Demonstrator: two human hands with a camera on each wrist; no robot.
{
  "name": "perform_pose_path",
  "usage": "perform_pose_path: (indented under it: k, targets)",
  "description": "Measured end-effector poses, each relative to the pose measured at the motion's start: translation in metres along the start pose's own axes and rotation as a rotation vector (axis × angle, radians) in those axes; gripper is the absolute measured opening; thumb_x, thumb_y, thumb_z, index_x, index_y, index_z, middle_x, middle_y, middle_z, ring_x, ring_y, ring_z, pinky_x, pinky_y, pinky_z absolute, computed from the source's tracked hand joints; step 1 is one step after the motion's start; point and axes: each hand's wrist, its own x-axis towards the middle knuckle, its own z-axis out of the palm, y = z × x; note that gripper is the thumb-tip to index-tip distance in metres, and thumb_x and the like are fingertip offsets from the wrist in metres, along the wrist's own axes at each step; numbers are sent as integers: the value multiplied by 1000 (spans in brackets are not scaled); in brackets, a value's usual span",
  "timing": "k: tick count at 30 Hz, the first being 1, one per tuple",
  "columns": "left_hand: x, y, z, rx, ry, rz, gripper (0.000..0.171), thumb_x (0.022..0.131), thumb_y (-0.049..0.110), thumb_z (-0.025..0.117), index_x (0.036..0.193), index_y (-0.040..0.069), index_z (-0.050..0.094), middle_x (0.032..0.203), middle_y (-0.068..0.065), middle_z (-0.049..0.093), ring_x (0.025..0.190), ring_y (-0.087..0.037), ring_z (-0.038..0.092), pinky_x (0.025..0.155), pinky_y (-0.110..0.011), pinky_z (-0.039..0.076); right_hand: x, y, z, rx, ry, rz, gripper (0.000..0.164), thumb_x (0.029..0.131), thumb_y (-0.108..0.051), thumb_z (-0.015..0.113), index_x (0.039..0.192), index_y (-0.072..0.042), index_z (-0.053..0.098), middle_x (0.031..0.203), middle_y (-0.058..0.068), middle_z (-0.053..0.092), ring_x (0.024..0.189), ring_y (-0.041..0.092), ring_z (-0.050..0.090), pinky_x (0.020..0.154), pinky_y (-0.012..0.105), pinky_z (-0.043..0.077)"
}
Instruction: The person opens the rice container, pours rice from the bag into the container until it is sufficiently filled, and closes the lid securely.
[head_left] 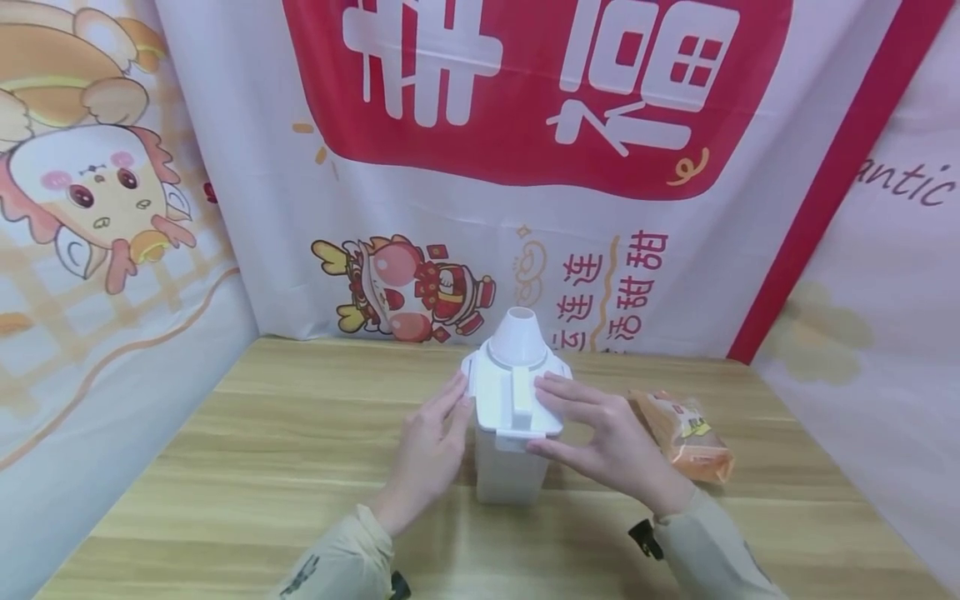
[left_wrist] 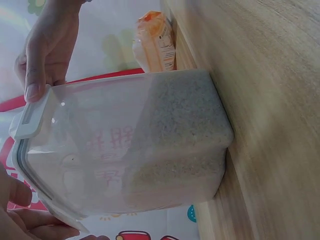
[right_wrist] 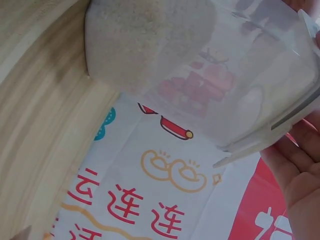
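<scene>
A translucent storage container (head_left: 512, 479) stands upright on the table, partly filled with white grains that look like rice (left_wrist: 187, 112). Its white lid (head_left: 495, 392) carries a cone-shaped white piece (head_left: 517, 342) and a raised bar. At the lid's left edge, my left hand (head_left: 431, 446) holds the side latch (left_wrist: 62, 217), which slants outward. My right hand (head_left: 607, 433) lays its fingers on the lid's right part, while its thumb presses by the front latch (left_wrist: 35, 120). In the right wrist view, another latch (right_wrist: 250, 150) flares away from the wall beside that hand's fingers (right_wrist: 285, 160).
An orange and clear food packet (head_left: 686, 437) lies on the wooden table (head_left: 300, 450), to the right of the container. A printed cloth (head_left: 255, 183) hangs behind the table, with more printed cloth on both sides.
</scene>
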Motion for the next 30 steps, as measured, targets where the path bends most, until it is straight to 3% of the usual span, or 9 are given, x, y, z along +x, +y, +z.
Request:
perform_pose_path:
  k: [9,30]
  targets:
    - [-3,0,5,-42,7,20,43,107,25,44,143,3,46,149,-1,37,136,-16,37,110,-33,32,-5,1,5,7,44,14,59,77,-34,85,125,-4,67,134,7,59,125,25,53,105,36,41]
    - [-8,6,15,-84,46,-54,48,108,31,39,145,1,43,150,-2,37,137,-16,36,110,-35,31,-7,2,11,4,95,11,58,77,-34,85,124,-5,68,133,7,60,124,26,54,105,37,41]
